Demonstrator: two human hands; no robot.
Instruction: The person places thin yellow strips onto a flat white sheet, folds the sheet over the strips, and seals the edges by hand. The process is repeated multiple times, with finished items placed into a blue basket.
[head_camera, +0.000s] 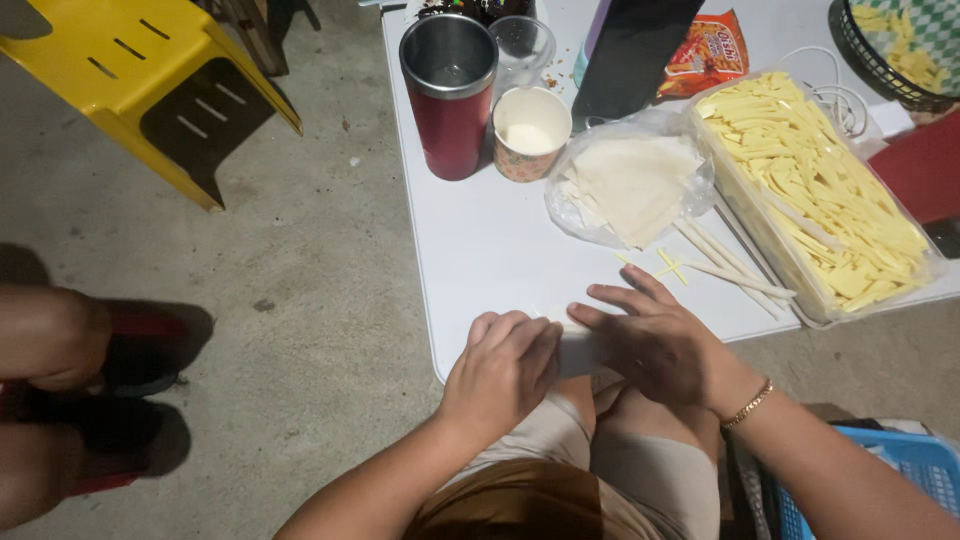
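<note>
Both my hands press on a pale wrapper roll (578, 347) at the near edge of the white table (480, 240). My left hand (503, 368) curls over its left part with fingers bent. My right hand (655, 335), with a gold bracelet on the wrist, lies flat over its right part. Just beyond lie several finished thin white rolls (735, 268) and a few loose yellow cheese sticks (670, 266). A clear bag of triangular wrappers (630, 185) sits behind them. A long clear tub of yellow cheese sticks (815, 190) stands at the right.
A red steel tumbler (450, 95), a paper cup (531, 132), a clear glass (522, 45), a snack packet (708, 52) and a black basket (895, 50) stand at the back. A yellow plastic chair (150, 85) is at left, another person's legs (50, 400) beside me, a blue basket (910, 470) at right.
</note>
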